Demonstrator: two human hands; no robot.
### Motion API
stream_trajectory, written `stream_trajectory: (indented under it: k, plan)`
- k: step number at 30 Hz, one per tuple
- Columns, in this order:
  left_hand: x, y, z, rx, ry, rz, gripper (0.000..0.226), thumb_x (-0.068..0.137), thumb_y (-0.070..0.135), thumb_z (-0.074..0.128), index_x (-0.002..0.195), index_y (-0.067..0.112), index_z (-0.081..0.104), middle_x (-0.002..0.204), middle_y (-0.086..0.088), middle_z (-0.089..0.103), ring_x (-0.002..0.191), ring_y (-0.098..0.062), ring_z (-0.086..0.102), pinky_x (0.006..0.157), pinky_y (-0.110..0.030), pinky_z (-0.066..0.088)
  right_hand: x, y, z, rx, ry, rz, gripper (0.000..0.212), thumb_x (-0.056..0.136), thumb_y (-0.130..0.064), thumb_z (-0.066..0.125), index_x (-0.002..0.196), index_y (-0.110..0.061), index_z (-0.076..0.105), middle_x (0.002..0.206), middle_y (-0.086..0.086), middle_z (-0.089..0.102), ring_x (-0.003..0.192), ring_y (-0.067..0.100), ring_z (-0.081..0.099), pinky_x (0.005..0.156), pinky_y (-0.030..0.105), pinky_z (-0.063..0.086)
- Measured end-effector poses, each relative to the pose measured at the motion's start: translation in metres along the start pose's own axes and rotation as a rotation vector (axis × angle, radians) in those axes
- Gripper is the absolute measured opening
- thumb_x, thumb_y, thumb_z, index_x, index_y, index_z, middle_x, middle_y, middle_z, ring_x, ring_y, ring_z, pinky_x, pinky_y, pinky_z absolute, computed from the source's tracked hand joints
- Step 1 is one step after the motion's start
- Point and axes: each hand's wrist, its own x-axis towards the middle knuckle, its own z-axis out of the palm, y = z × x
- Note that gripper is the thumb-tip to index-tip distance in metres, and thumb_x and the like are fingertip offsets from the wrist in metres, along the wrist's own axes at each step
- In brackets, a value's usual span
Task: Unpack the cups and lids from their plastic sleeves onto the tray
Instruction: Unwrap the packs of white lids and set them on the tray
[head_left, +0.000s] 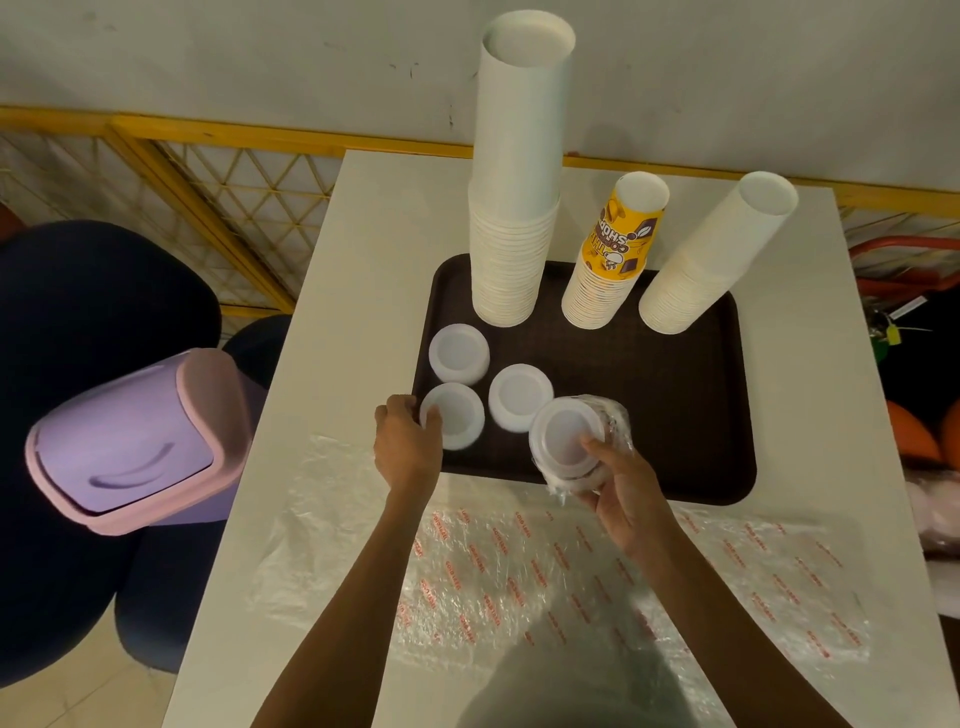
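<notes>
A dark brown tray (675, 405) lies on the white table. Three upside-down cup stacks stand at its back: a tall white stack (514, 208), a yellow printed stack (613, 260) and a leaning white stack (711, 254). Three short stacks of white lids sit at the tray's front left: a rear lid stack (459, 353), a middle lid stack (520, 397) and a front-left lid stack (454, 415). My left hand (405, 441) holds the front-left lid stack by its edge. My right hand (623, 499) grips a stack of lids in a plastic sleeve (571, 447), held over the tray's front edge.
Empty plastic sleeves (519, 582) with red print are spread over the table's near half. A purple swing-top bin (135, 441) stands to the left of the table, beside dark seats. A yellow lattice fence (208, 208) runs behind. Orange and red objects lie at the right.
</notes>
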Motion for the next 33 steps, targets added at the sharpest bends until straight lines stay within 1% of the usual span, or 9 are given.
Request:
stream_trajectory:
  k: [3,6,8,12,14,17,22,29,33]
  plan:
    - [-0.010,0.012,-0.009,-0.139,0.072,0.110,0.034,0.092,0.023,0.061,0.121,0.007,0.055,0.120,-0.011,0.056,0.099,-0.025,0.060,0.075,-0.024,0.045,-0.001,-0.002,0.002,0.010,-0.005,-0.004,0.045,0.088,-0.006,0.059,0.129,-0.019,0.047,0.114,0.007,0.058,0.102,0.023,0.058,0.073,0.036,0.051]
    - [-0.036,0.031,-0.022,-0.342,0.062,0.273,0.020,0.091,0.015,0.060,0.111,0.009,0.059,0.102,-0.002,0.061,0.084,-0.013,0.060,0.064,-0.007,0.044,-0.002,-0.003,0.005,0.017,-0.005,-0.001,0.049,0.087,-0.006,0.060,0.132,-0.018,0.047,0.122,0.010,0.057,0.110,0.027,0.056,0.076,0.038,0.052]
    - [-0.058,0.042,-0.026,-0.409,0.015,0.383,0.013,0.090,0.012,0.062,0.102,0.015,0.060,0.094,0.005,0.060,0.080,-0.005,0.059,0.063,-0.006,0.045,-0.005,-0.002,0.009,0.022,-0.002,0.001,0.051,0.085,-0.007,0.061,0.133,-0.018,0.047,0.127,0.012,0.055,0.114,0.029,0.054,0.079,0.038,0.053]
    - [-0.085,0.047,-0.019,-0.386,-0.067,0.523,0.024,0.083,0.019,0.071,0.104,0.012,0.062,0.097,0.008,0.058,0.081,0.007,0.059,0.064,-0.004,0.047,-0.015,-0.004,0.015,0.032,-0.049,-0.005,0.065,0.070,-0.013,0.068,0.132,-0.015,0.049,0.124,0.014,0.055,0.111,0.029,0.055,0.065,0.032,0.058]
    - [-0.091,0.046,-0.013,-0.326,-0.078,0.522,0.034,0.081,0.026,0.073,0.109,0.010,0.062,0.103,0.006,0.058,0.076,0.002,0.060,0.064,-0.002,0.047,-0.018,-0.005,0.015,0.049,-0.074,0.001,0.057,0.077,-0.011,0.065,0.132,-0.012,0.049,0.119,0.013,0.058,0.105,0.027,0.058,0.062,0.030,0.059]
    - [-0.098,0.045,-0.010,-0.284,-0.077,0.489,0.042,0.080,0.030,0.074,0.116,0.012,0.060,0.110,0.003,0.058,0.084,-0.006,0.059,0.064,0.001,0.043,-0.022,-0.007,0.014,0.080,-0.115,-0.004,0.045,0.087,-0.010,0.057,0.132,-0.011,0.049,0.111,0.012,0.060,0.096,0.024,0.061,0.057,0.027,0.057]
    - [-0.104,0.045,-0.008,-0.254,-0.093,0.483,0.038,0.085,0.025,0.070,0.119,0.012,0.059,0.108,0.003,0.059,0.080,0.000,0.053,0.065,0.006,0.038,-0.032,-0.010,0.014,0.110,-0.180,-0.006,0.025,0.089,-0.015,0.053,0.114,-0.017,0.055,0.102,0.011,0.062,0.090,0.023,0.062,0.062,0.029,0.059]
    - [-0.108,0.043,-0.008,-0.301,-0.116,0.465,0.027,0.087,0.022,0.067,0.112,0.016,0.059,0.103,0.007,0.062,0.084,-0.005,0.059,0.066,0.006,0.040,-0.036,-0.011,0.017,0.079,-0.210,-0.089,0.048,0.083,-0.044,0.049,0.128,-0.026,0.046,0.111,0.010,0.060,0.096,0.024,0.062,0.065,0.035,0.059]
    - [-0.111,0.042,-0.008,-0.381,-0.139,0.440,0.024,0.086,0.025,0.067,0.104,0.026,0.052,0.099,0.011,0.061,0.077,0.001,0.061,0.068,-0.001,0.047,-0.034,-0.010,0.015,0.065,-0.120,-0.058,0.032,0.089,-0.046,0.047,0.117,-0.029,0.047,0.106,0.009,0.060,0.094,0.023,0.062,0.063,0.033,0.058]
